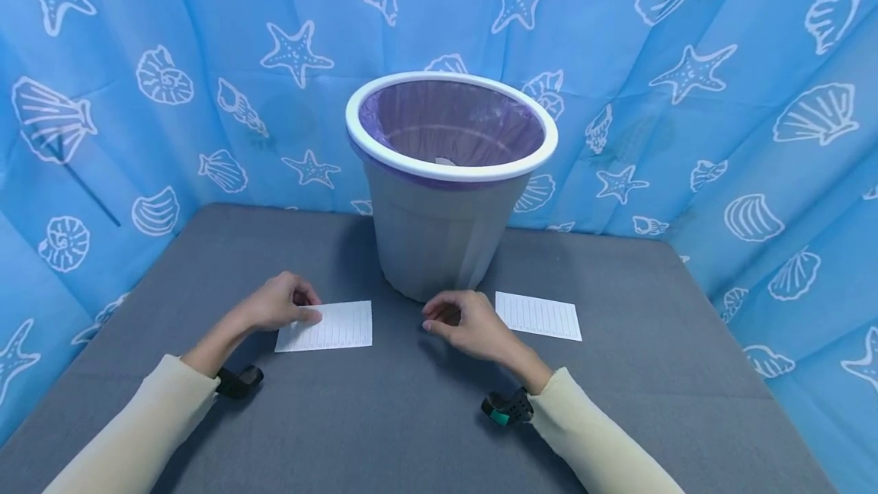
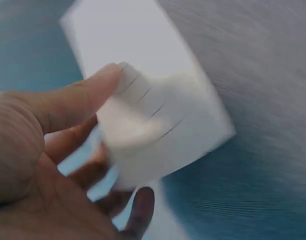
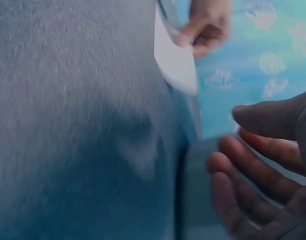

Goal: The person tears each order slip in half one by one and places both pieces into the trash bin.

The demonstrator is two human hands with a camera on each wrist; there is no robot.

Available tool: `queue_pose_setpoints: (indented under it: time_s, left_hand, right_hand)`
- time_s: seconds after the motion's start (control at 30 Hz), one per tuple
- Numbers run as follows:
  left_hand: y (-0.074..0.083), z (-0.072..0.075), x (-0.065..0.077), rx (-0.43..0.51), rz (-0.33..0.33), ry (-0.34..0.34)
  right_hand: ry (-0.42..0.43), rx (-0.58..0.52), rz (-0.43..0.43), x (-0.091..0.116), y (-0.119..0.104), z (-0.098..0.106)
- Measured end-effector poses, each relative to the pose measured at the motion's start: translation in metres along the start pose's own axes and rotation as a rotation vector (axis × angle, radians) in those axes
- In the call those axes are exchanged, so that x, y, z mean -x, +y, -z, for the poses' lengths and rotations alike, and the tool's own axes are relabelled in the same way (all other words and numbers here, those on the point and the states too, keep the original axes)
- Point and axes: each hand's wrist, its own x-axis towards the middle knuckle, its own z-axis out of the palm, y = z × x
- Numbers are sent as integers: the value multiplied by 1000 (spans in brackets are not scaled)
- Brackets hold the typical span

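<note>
No text was legible; one ruled paper sheet (image 1: 343,328) left of the wastebasket (image 1: 439,235) and another ruled sheet (image 1: 538,316) to its right bore parallel lines.

Curtained booth: seashell-print curtain (image 1: 425,21) encloses grey table (image 1: 384,418) on 3 sides.

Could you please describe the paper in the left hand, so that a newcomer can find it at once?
Find the grey bin with the white rim on the dark grey table. In front of it, toward the person's left, is a white ruled paper. The left hand pinches this one; the similar paper beside the right hand lies unheld on the table.
</note>
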Motion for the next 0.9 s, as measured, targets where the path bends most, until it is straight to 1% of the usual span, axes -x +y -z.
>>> queue_pose_setpoints:
  time_s: [0.07,0.1,0.17,0.23,0.3,0.37,0.43,0.5,0.6,0.7,0.8,0.9]
  left_hand:
    - [8,4,0,15,-74,-26]
    - [15,5,0,18,-107,-33]
    - [33,8,2,11,-168,-35]
    - [56,9,4,4,-216,-29]
    - [78,7,7,-10,-254,-11]
    - [97,4,10,-1,-294,0]
    - [111,0,12,0,-337,16]
    - [122,-3,13,5,-364,32]
    - [130,-6,15,4,-388,57]
    - [134,-9,15,38,-391,72]
    - [138,-11,13,135,-374,60]
    - [143,-12,11,251,-321,56]
  right_hand:
    - [55,35,72,-3,-8,-4]
    - [87,62,112,-4,-12,-6]
    - [147,121,188,-7,-23,-7]
    - [178,159,240,-11,-34,-7]
    - [172,188,267,-13,-42,-5]
    - [150,190,280,-15,-48,-4]
    - [133,183,286,-15,-50,-1]
    - [129,159,294,-15,-50,2]
    - [131,117,291,-12,-51,10]
    - [135,81,284,-9,-52,19]
    - [168,77,316,-5,-56,27]
    - [225,99,393,-2,-61,33]
